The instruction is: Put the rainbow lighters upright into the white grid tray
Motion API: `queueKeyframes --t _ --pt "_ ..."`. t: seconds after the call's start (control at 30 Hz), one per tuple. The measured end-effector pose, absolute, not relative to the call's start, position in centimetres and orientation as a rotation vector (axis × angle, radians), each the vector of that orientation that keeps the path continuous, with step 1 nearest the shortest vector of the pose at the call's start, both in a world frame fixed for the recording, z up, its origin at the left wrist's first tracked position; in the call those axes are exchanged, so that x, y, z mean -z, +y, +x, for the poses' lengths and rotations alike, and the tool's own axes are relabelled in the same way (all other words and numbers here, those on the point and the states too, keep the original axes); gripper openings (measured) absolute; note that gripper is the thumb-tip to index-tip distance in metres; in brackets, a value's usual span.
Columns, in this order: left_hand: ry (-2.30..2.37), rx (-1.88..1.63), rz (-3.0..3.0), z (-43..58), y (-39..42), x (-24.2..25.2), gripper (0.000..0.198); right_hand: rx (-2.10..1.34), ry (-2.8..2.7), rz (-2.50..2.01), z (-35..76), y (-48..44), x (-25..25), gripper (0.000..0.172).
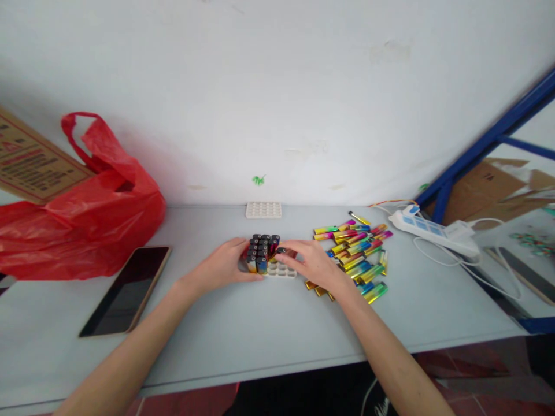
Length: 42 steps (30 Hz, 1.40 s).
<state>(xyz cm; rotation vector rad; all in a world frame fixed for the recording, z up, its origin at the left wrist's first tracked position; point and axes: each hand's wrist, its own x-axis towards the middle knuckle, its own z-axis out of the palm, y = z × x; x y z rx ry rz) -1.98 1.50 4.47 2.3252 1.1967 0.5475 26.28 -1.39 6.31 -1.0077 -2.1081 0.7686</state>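
A white tray with round holes lies at the middle of the table, its left part filled with several upright black-topped lighters. My left hand is curved around the left side of these lighters, thumb at the front edge and fingers behind. Between the thumb and fingers of my right hand is one dark-topped lighter, held over the tray just right of the filled rows. Many shiny coloured lighters lie in a loose pile right of the tray, partly hidden by my right hand.
Against the wall stands a second white holed tray. A red plastic bag, a cardboard box and a dark tablet are at the left. A power strip with cables and a blue metal frame are at the right.
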Motion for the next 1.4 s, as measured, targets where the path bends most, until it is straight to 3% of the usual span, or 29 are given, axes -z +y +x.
queueKeyframes --t 0.3,0.6,0.77,0.9,1.03,1.4 --pt "1.206 -0.486 2.307 -1.8 1.5 -4.8 0.055 -0.517 -2.242 -1.079 25.6 -1.0 -5.4 0.019" --pt "1.237 -0.489 2.331 -2.2 1.8 -4.3 0.055 -0.480 -2.123 -1.264 27.8 -0.6 -6.3 0.049" --pt "1.238 -0.515 2.374 -2.1 1.9 -4.4 0.052 -0.179 -1.929 -1.427 34.1 1.4 -6.6 0.026" --pt "1.241 -0.515 2.374 -2.1 2.0 -4.3 0.054 0.084 -1.774 -1.591 40.9 1.3 -6.6 0.028" --pt "1.241 -0.495 2.348 -2.1 2.0 -4.2 0.058 -0.096 -1.986 -1.567 46.0 -1.3 -6.2 0.038" --pt "1.242 -0.531 2.342 -2.0 2.1 -4.3 0.054 -0.362 -2.017 -1.507 46.2 -2.5 -5.4 0.017"
